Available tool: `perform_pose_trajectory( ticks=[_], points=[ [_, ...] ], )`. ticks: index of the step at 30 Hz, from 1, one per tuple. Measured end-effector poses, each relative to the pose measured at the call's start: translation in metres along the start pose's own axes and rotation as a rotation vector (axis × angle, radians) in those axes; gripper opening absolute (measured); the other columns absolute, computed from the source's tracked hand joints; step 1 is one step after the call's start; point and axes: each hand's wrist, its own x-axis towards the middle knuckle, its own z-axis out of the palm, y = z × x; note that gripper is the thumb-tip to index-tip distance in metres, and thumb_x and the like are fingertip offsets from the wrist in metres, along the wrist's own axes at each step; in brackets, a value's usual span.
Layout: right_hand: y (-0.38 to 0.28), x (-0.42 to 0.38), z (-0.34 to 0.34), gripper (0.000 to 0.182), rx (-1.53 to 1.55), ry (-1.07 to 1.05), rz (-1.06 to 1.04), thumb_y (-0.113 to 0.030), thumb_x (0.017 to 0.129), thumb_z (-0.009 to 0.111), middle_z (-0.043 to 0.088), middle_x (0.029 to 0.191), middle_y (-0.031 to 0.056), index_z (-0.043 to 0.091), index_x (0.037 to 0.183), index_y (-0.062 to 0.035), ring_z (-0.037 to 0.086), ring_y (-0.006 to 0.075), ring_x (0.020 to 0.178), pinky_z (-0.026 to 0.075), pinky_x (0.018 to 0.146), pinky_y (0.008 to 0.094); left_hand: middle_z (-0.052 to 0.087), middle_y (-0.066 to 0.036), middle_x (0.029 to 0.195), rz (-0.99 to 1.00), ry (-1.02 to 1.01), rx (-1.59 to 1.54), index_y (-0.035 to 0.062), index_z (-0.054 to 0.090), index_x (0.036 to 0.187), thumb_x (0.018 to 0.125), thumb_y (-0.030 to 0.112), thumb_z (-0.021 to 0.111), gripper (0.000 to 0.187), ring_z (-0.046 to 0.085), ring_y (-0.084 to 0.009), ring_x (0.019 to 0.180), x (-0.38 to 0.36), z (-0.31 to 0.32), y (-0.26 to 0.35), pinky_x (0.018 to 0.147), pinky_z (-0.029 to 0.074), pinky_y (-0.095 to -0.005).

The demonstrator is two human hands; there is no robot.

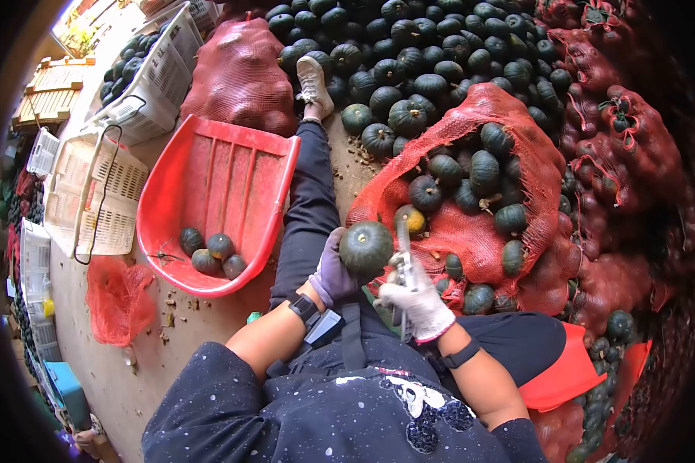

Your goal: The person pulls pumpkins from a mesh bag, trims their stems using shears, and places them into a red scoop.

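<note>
My left hand, in a purple-grey glove, grips a round dark green pumpkin in front of my lap. Close beside it on the right, my right hand, in a white glove, is closed around a knife-like metal tool with its blade pointing away from me. The tool's exact kind is not clear. Just beyond the blade, an opened red mesh sack holds several dark green pumpkins, and one pumpkin there has an orange patch.
A red plastic scoop with several small pumpkins lies left of my outstretched leg. White crates stand farther left, near an empty red mesh bag. A large pumpkin pile fills the back. Full mesh sacks are stacked on the right.
</note>
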Motion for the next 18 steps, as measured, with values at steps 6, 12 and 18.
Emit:
perform_pose_trajectory(
  ticks=[6, 12, 18],
  points=[
    [-0.011, 0.017, -0.034, 0.055, 0.217, 0.360, -0.050, 0.006, 0.078, 0.069, 0.055, 0.087, 0.0012, 0.047, 0.125, -0.0119, 0.058, 0.0129, 0.070, 0.052, 0.064, 0.0284, 0.061, -0.015, 0.130, -0.084, -0.083, -0.014, 0.0087, 0.053, 0.136, 0.087, 0.068, 0.054, 0.077, 0.057, -0.0332, 0.122, -0.017, 0.013, 0.002, 0.096, 0.052, -0.0462],
    [-0.030, -0.006, -0.057, 0.049, 0.332, 0.317, -0.036, 0.004, 0.081, 0.069, 0.056, 0.088, 0.0013, 0.048, 0.123, -0.0103, 0.062, 0.0151, 0.072, 0.057, 0.071, 0.0343, 0.056, -0.019, 0.132, 0.227, -0.048, 0.228, 0.0056, 0.052, 0.134, 0.078, 0.078, 0.059, 0.092, 0.064, -0.0319, 0.104, -0.046, 0.041, 0.026, 0.070, 0.059, -0.0360],
    [-0.063, -0.038, -0.098, 0.044, 0.444, 0.574, -0.443, -0.006, 0.090, 0.065, 0.055, 0.105, 0.0033, 0.047, 0.130, -0.0118, 0.061, 0.0189, 0.091, 0.050, 0.096, 0.0485, 0.062, -0.008, 0.110, 1.129, 0.767, 0.340, 0.0086, 0.057, 0.121, 0.088, 0.052, 0.060, 0.054, 0.064, -0.0241, 0.096, -0.149, 0.026, 0.178, 0.083, 0.056, -0.0372]
  ],
)
